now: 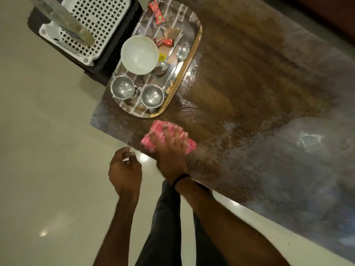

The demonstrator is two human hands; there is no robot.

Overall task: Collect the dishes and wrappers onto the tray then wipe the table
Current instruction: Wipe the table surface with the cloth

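Table (249, 89): glossy wood top, bare except at its left end. Tray (194, 54) parked there, loaded: white bowl (139, 54), two steel cups (123, 88), spoons (181, 52), red wrappers (157, 13). Collecting looks done; the load sits clear of the wiping area. Right hand (171, 148) spread flat, palm pressing pink cloth (153, 133) onto the near edge, presumably for full contact. Left hand (124, 169) off the table, loosely curled, holding nothing.
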